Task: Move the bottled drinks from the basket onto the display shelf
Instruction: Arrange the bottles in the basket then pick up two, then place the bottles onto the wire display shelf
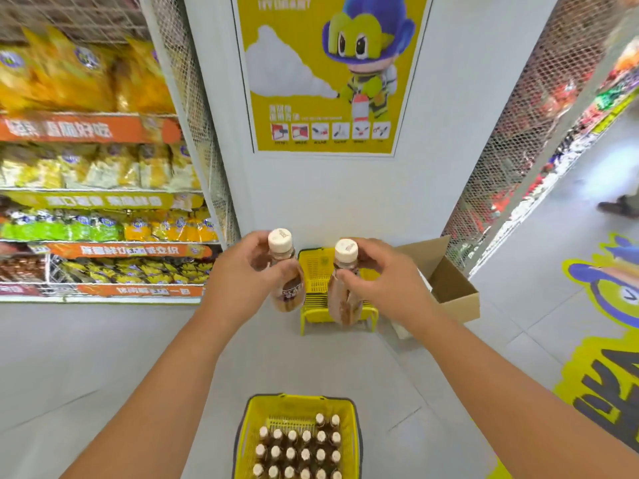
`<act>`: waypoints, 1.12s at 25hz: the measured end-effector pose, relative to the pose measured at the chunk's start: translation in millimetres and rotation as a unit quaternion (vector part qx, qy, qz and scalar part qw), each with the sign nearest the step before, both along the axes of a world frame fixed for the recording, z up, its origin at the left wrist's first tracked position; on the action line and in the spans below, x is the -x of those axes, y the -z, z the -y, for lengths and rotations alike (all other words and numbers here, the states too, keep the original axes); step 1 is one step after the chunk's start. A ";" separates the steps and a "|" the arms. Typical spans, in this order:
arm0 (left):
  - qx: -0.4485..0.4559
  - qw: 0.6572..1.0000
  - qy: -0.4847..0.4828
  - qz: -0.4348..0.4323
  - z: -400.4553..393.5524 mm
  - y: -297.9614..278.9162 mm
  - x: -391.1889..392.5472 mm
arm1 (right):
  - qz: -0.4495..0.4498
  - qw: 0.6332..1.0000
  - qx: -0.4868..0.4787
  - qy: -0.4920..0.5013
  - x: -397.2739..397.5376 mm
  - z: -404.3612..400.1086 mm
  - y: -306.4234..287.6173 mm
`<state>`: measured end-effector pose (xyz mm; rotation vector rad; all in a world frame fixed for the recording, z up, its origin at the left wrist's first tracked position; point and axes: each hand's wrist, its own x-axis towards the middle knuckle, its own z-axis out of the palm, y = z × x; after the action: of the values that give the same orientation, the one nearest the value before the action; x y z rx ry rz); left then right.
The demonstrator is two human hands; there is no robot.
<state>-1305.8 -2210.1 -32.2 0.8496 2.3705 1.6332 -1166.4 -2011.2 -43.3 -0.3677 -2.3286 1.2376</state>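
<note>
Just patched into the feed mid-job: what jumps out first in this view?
Two brown bottled drinks held up mid-frame: the left hand grips the left bottle and the right hand grips the right bottle. Below, at the bottom edge, a yellow basket stands on the floor, packed with white-capped bottles. Behind, a big yellow cartoon poster fills the wall.

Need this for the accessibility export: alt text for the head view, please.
A person holds a white-capped brown drink bottle in each hand, left hand and right hand, above a yellow basket of matching bottles on a shop floor. Ahead stand an upended yellow basket, a cardboard box and, to the left, snack shelves.
</note>
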 end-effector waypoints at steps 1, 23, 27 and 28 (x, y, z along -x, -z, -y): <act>-0.007 1.000 -0.001 0.002 6.0 -13.4 1.4 | -0.003 1.000 0.005 -0.005 2.1 4.2 -15.0; -0.035 0.952 -0.302 -0.020 152.9 -125.5 -131.3 | -0.038 0.938 0.004 -0.345 27.6 105.1 -146.9; -0.003 0.921 -0.389 -0.029 203.8 -134.4 -184.9 | -0.030 0.903 0.014 -0.428 18.3 164.1 -152.7; -0.003 0.911 -0.411 -0.033 217.5 -137.2 -195.7 | -0.032 0.894 0.015 -0.446 15.5 180.0 -154.5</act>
<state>-1110.1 -2427.7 104.9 -0.1728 2.9869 1.8488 -1181.9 -2191.2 111.2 0.8297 -2.4723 1.6185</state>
